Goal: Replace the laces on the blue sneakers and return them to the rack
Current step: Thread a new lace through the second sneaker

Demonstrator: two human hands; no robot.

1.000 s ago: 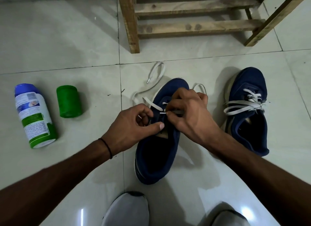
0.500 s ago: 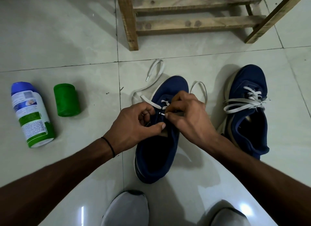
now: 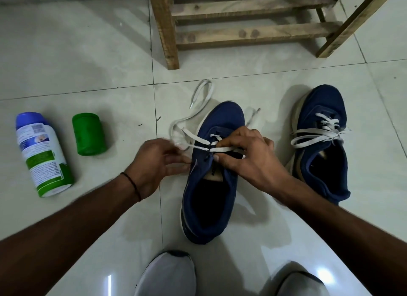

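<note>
**Blue sneakers, pair.** Two are counted, both set on the tiled floor (image 3: 66, 57) in front of the wooden rack (image 3: 248, 34), toes turned toward it.

- Centre sneaker (image 3: 209, 207): a navy upper, pale sole edge and dark lining are noted. A white lace (image 3: 199, 139) is threaded only through the eyelets nearest the toe. One loose end is trailed over the floor to the left of the toe.
- Right sneaker (image 3: 323, 106): the same colouring is noted. It is laced in white, with a tied lace (image 3: 312, 139) loosely bowed. It is placed near the first and apart from it.

**Laces.** Two are counted.

**Other items.**
- One white spray can (image 3: 41, 154) with blue cap and green base is laid on its side at far left.
- One green cylindrical container (image 3: 89, 135) is placed just beside it.
- One black band (image 3: 133, 185) is worn on the left wrist.

**Right grip** (image 3: 251, 161): it is closed down over the eyelet rows of the centre sneaker. The white lace is pinched between thumb and forefinger.

**Left grip** (image 3: 154, 163): it is held at the left flank of that sneaker, fingers partly curled and blurred. A lace strand is seen running toward the fingertips. Whether it is held cannot be told.
</note>
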